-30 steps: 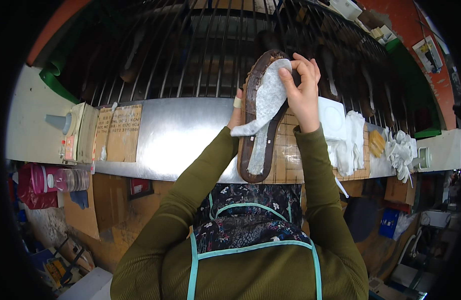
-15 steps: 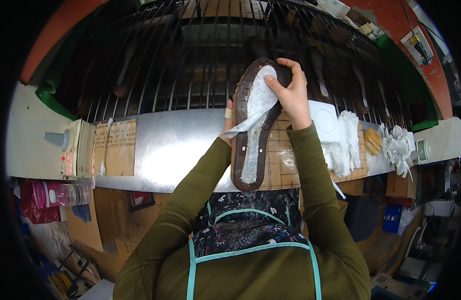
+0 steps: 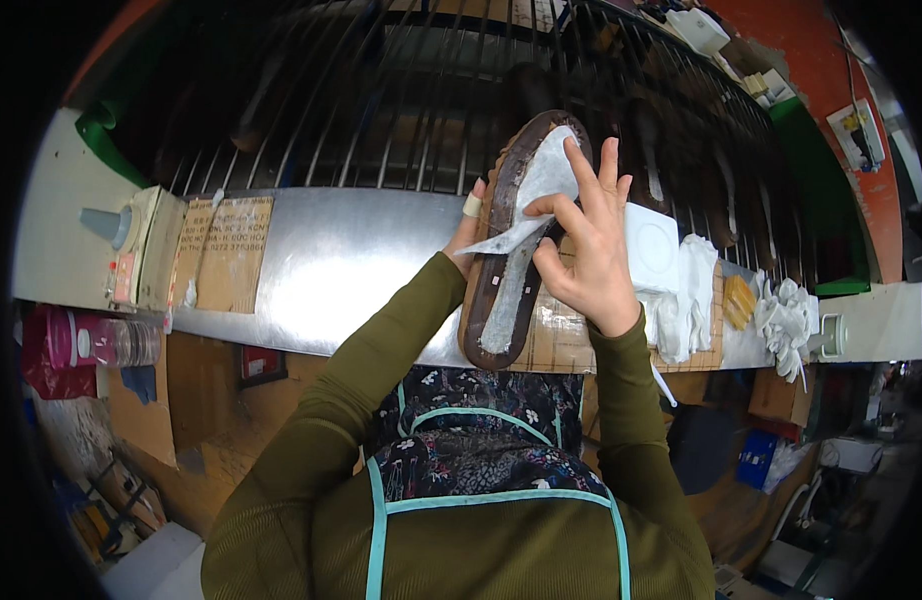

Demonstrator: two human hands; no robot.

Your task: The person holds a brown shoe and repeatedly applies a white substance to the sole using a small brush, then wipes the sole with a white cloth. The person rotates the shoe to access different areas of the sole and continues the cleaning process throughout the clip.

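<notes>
The shoe (image 3: pixel 481 288) you hold looks like smooth, dull leather; its insert (image 3: pixel 546 175) is matt, fibrous, felt-like. Before you, the bench (image 3: pixel 346 260) is glossy metal, the board (image 3: pixel 231 255) matt cardboard. Your sleeves (image 3: pixel 386 375) are ribbed cloth.

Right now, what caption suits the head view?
Left hand holds a brown sole-shaped piece; right hand touches its white liner.

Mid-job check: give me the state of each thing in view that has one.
Left hand: closed on the shoe's left edge
Right hand: open, index finger apparently touching the felt
Brown shoe: held bottom-up
White felt: partly laid on, narrow end lifted
White gloves: crumpled
Cardboard sheet: flat
</notes>
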